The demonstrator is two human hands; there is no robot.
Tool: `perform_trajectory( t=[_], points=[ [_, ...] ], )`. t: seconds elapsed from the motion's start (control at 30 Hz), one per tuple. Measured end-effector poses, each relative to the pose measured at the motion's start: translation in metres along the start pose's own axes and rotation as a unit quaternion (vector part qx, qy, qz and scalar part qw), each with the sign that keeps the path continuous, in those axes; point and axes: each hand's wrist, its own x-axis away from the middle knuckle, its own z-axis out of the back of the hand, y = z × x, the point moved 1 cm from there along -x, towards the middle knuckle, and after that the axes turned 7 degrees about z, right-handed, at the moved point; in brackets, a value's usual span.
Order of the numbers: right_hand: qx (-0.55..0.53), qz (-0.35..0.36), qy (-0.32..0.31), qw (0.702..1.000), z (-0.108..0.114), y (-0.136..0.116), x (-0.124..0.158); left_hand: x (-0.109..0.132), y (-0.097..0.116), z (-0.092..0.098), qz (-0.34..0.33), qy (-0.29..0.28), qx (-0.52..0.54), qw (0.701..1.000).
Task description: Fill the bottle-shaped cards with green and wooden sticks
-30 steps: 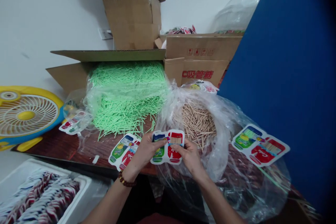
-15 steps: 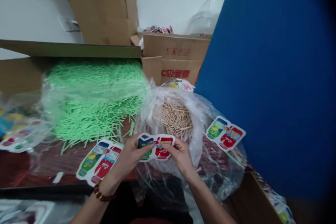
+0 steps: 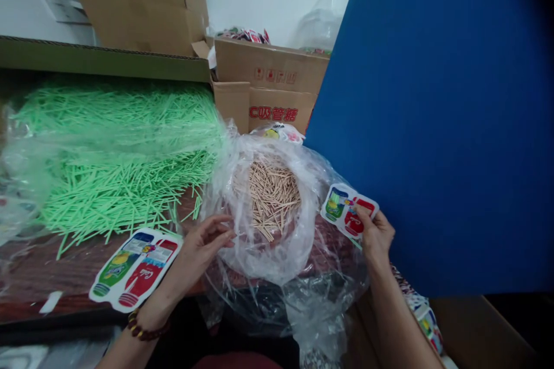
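Shifted to frame right, my right hand (image 3: 376, 235) pinches one packet (image 3: 346, 211), its two bottles' long axes slanting up-right; my left hand (image 3: 201, 248) hangs released.

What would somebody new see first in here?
The bright green sticks heaped at left would probably catch the eye first, then the big blue panel at right. Between them, tan sticks sit in a clear plastic bag, and to their right the right hand pinches a bottle-printed packet.

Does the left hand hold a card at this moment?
No, the left hand is empty and partly open, while the right hand grips a card.
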Motion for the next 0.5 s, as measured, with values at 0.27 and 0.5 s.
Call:
perform_trajectory(
  t=[0.27, 0.5],
  points=[
    [0.133, 0.029, -0.029, 0.99, 0.028, 0.003, -0.006, 0.0, -0.009, 0.008, 0.017, 0.014, -0.008, 1.0],
    [0.181, 0.181, -0.036, 0.966, 0.023, -0.075, 0.028, 0.004, -0.01, 0.005, 0.006, 0.013, -0.007, 1.0]
  ],
)
